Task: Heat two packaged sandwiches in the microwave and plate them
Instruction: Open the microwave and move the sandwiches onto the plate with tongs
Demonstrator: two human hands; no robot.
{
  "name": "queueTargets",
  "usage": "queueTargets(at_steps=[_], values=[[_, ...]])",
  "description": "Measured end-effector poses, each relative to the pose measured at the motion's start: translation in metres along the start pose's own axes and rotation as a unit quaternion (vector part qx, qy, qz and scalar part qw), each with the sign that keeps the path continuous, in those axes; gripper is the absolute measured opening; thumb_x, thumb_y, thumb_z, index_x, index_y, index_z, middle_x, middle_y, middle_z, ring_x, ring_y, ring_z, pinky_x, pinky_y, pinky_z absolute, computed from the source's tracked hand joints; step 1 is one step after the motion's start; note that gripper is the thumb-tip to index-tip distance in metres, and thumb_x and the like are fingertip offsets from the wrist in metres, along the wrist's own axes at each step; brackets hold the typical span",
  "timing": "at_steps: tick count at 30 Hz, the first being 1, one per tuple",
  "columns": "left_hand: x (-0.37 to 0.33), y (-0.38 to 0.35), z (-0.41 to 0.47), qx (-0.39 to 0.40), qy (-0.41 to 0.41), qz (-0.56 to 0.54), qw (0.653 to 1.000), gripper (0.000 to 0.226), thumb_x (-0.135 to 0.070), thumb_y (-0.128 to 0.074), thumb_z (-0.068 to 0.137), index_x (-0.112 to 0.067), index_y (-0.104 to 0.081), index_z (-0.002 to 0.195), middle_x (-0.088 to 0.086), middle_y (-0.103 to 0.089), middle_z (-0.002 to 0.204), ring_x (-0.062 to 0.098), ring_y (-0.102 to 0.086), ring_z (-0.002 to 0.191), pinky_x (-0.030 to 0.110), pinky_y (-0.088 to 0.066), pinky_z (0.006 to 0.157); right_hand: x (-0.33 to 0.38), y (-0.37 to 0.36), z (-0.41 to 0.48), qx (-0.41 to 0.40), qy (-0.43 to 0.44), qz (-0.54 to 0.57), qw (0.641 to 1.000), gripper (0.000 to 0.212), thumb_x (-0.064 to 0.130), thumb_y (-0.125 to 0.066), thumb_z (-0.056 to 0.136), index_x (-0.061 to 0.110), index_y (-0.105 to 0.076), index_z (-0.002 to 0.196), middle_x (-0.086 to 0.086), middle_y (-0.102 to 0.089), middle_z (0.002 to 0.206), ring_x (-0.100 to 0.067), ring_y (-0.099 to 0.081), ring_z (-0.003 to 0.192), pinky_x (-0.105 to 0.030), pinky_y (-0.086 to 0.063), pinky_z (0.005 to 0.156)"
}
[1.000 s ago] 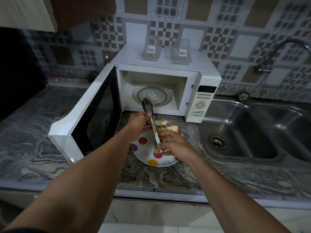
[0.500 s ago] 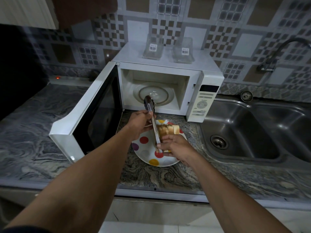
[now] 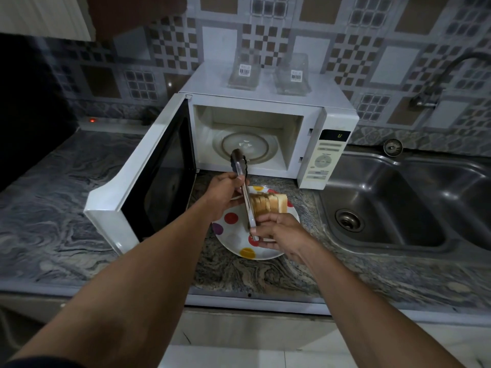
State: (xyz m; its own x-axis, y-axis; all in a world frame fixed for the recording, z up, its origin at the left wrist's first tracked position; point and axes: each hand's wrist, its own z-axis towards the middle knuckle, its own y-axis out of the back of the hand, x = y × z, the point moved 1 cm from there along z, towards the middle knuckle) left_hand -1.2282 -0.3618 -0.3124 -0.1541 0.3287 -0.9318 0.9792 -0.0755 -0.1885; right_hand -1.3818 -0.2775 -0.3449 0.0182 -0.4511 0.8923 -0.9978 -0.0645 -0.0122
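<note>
Grip of the left hand: fingers curled round the middle of the metal tongs. Grip of the right hand: fingertips pinching the tongs' handle end, low over the plate. The tongs' arms lie together, and their scalloped head, holding nothing, points at the microwave mouth. The sandwiches stand in a row on the far half of the spotted plate, just right of the tongs' shaft and just beyond the right fingers; contact cannot be confirmed. The plate rests on the marbled tabletop in front of the microwave, whose door is swung open left. Two clear packages sit on its top. The sink is to the right.
</note>
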Motion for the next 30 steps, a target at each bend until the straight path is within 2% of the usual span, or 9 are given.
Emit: queueTargets(at_steps=[4, 6, 13, 16, 19, 22, 24, 27, 30], values=[[0.004, -0.001, -0.003, -0.005, 0.005, 0.007, 1.000, 0.013, -0.012, -0.054, 0.099, -0.011, -0.065, 0.092, 0.009, -0.068, 0.096, 0.022, -0.064, 0.091, 0.033, -0.055, 0.076, -0.002, -0.003, -0.002, -0.010, 0.015, -0.024, 1.000, 0.033, 0.006, -0.079, 0.083, 0.003, -0.067, 0.113, -0.012, -0.074, 0.110, -0.024, -0.071, 0.100, -0.036, -0.061, 0.081], [0.005, -0.002, -0.002, -0.008, 0.009, 0.008, 1.000, 0.012, -0.013, -0.055, 0.098, -0.011, -0.066, 0.093, 0.008, -0.069, 0.094, 0.022, -0.064, 0.090, 0.034, -0.056, 0.077, -0.001, -0.002, 0.000, -0.015, 0.030, -0.018, 0.999, 0.031, 0.009, -0.078, 0.085, 0.003, -0.065, 0.113, -0.013, -0.074, 0.108, -0.021, -0.071, 0.090, -0.035, -0.061, 0.078], [0.007, -0.015, -0.003, -0.021, 0.019, 0.003, 1.000, 0.012, -0.013, -0.059, 0.096, -0.007, -0.067, 0.102, 0.012, -0.071, 0.101, 0.024, -0.069, 0.088, 0.033, -0.057, 0.066, 0.009, 0.005, 0.010, -0.064, 0.101, -0.025, 0.993, 0.021, 0.025, -0.076, 0.087, 0.006, -0.067, 0.087, -0.009, -0.072, 0.085, -0.021, -0.067, 0.071, -0.030, -0.057, 0.063], [0.016, -0.020, -0.008, -0.023, 0.049, -0.018, 0.998, 0.014, -0.018, -0.056, 0.098, -0.008, -0.066, 0.100, 0.009, -0.070, 0.095, 0.023, -0.069, 0.085, 0.030, -0.057, 0.062, 0.017, 0.011, 0.014, -0.117, 0.113, -0.081, 0.983, 0.027, 0.037, -0.082, 0.081, 0.013, -0.069, 0.085, -0.004, -0.075, 0.086, -0.022, -0.073, 0.081, -0.039, -0.061, 0.075], [0.018, -0.020, -0.008, -0.030, 0.060, -0.038, 0.997, 0.017, -0.020, -0.055, 0.098, -0.008, -0.066, 0.098, 0.006, -0.070, 0.092, 0.021, -0.068, 0.083, 0.028, -0.056, 0.062, 0.025, 0.011, 0.016, -0.110, 0.128, -0.119, 0.978, 0.020, 0.038, -0.079, 0.083, 0.021, -0.070, 0.075, -0.004, -0.076, 0.084, -0.026, -0.073, 0.083, -0.048, -0.059, 0.081], [0.018, -0.017, -0.007, -0.036, 0.066, -0.055, 0.996, 0.018, -0.021, -0.055, 0.098, -0.008, -0.067, 0.098, 0.005, -0.072, 0.095, 0.020, -0.068, 0.085, 0.029, -0.055, 0.064, 0.032, 0.013, 0.011, -0.056, 0.128, -0.115, 0.983, 0.006, 0.018, -0.072, 0.091, 0.017, -0.074, 0.096, -0.005, -0.075, 0.097, -0.027, -0.071, 0.095, -0.040, -0.058, 0.086], [0.018, -0.013, -0.005, -0.039, 0.073, -0.055, 0.995, 0.017, -0.021, -0.055, 0.097, -0.009, -0.067, 0.099, 0.005, -0.071, 0.098, 0.021, -0.067, 0.089, 0.030, -0.055, 0.067, 0.032, 0.014, 0.007, -0.022, 0.101, -0.109, 0.989, 0.020, 0.015, -0.069, 0.092, 0.024, -0.074, 0.109, -0.005, -0.074, 0.107, -0.026, -0.070, 0.101, -0.040, -0.057, 0.089], [0.019, -0.009, -0.002, -0.034, 0.086, -0.058, 0.994, 0.019, -0.023, -0.054, 0.098, -0.011, -0.068, 0.099, 0.004, -0.071, 0.101, 0.019, -0.066, 0.091, 0.030, -0.053, 0.069, 0.035, 0.016, 0.003, 0.006, 0.096, -0.184, 0.978, 0.045, 0.018, -0.065, 0.092, 0.040, -0.063, 0.132, -0.003, -0.065, 0.132, -0.027, -0.062, 0.118, -0.027, -0.046, 0.087], [0.024, -0.008, 0.001, -0.034, 0.110, -0.051, 0.992, 0.031, -0.028, -0.055, 0.097, -0.006, -0.067, 0.115, 0.007, -0.068, 0.113, 0.023, -0.064, 0.104, 0.031, -0.053, 0.075, 0.040, 0.010, -0.001, 0.038, 0.107, -0.213, 0.970, 0.055, 0.011, -0.055, 0.097, 0.037, -0.049, 0.145, 0.011, -0.049, 0.144, -0.013, -0.043, 0.135, -0.022, -0.036, 0.099]])
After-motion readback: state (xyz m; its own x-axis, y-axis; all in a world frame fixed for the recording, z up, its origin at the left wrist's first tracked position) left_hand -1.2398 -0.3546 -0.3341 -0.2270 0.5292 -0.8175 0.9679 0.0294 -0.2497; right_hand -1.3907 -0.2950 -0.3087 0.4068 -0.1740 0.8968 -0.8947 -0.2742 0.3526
